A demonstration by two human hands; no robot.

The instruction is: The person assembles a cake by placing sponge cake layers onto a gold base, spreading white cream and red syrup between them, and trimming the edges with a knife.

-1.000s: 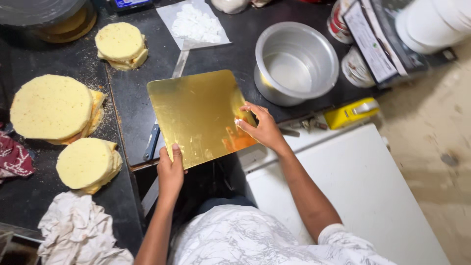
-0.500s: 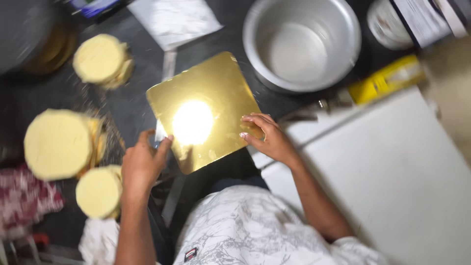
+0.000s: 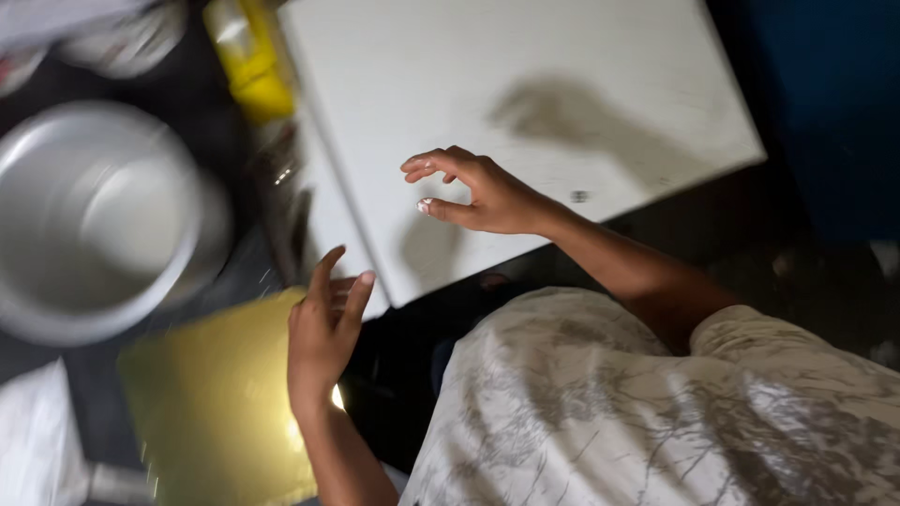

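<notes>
The square gold cake board (image 3: pixel 220 403), shiny and flat, lies on the dark worktop (image 3: pixel 103 375) at the lower left of the view. It sits turned out of line with the counter, so its edges run on a slant and its upper corner points up and to the right, toward the white board; its lower part is cut off by the frame, so no long axis can be told.

The left hand (image 3: pixel 323 333) hovers over the board's right edge, palm turned inward, fingers spread apart and holding nothing; whether it touches the gold surface cannot be told. The right hand (image 3: pixel 473 192) is well apart from the board, above the near edge of the large white rectangular slab (image 3: pixel 562 84), with thumb and fingers curled but parted, empty.

The wide round steel pot (image 3: pixel 94 220) stands just above and left of the gold board, its rim near the board's upper edge. A yellow plastic object (image 3: pixel 248 66) lies between the pot and the white slab. A piece of white paper (image 3: pixel 37 440) lies at the board's left side. To the right of the gold board the counter ends, with the person's pale patterned shirt (image 3: pixel 656 412) close by.
</notes>
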